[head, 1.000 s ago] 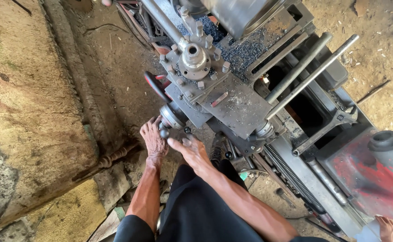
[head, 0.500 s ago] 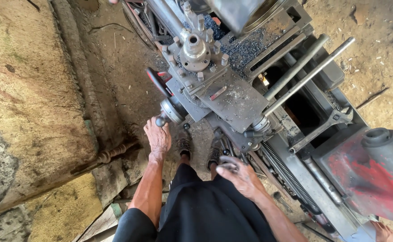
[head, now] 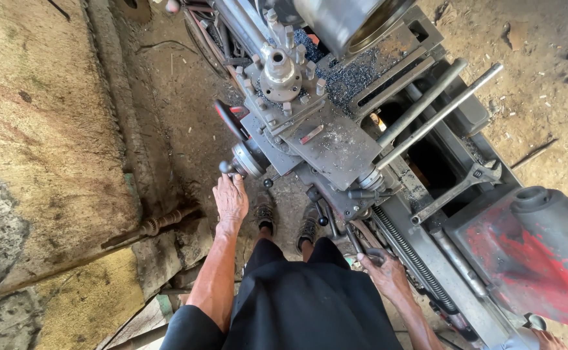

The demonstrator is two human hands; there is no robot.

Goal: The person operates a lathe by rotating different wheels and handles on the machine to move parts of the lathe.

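Now the left hand (head: 230,198) closes its grip around the small dark crank knob (head: 225,167) of the grey metal lathe carriage (head: 336,146), directly ahead; the right hand (head: 382,271) grips a dark lever (head: 355,240) lower right.

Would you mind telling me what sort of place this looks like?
Probably a small machine workshop: a metal lathe strewn with chips, a wrench on its bed and a dirt floor.
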